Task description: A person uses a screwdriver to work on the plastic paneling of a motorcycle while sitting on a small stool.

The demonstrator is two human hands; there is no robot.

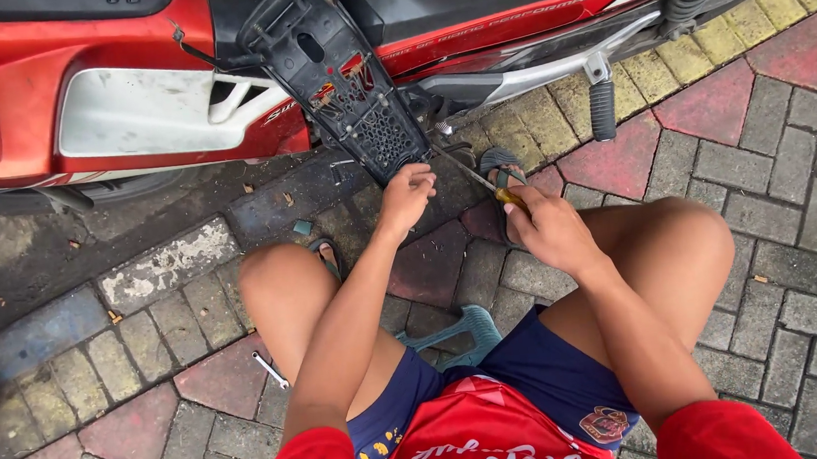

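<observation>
The black plastic cover [343, 79] stands just above the middle of the frame, tilted, its lower tip near the paving and its upper end leaning against the red motorcycle [76, 81]. Judge it light and fairly stiff, but ribbed and thin at the edges, so it could flex or crack if you lever on it; its honeycomb lower end and the rim beside it look like the firmest places to hold. Your left hand [406, 199] is curled closed on that lower tip, steadying it. Your right hand [549, 228], right of centre, is wrapped tight around the yellow handle of a screwdriver [482, 180], whose thin metal shaft runs up and left toward the lower right edge of the cover; you cannot tell exactly where the tip sits. The handle looks smooth, so hold it well back in the palm. Just above your right hand a sandal [502, 162] rests on the bricks, and a ribbed footpeg [603, 107] hangs from the motorcycle in the upper right. A small wrench [270, 370] lies on the paving at lower left, beside your knee, and a green stool [456, 335] shows between your legs.
</observation>
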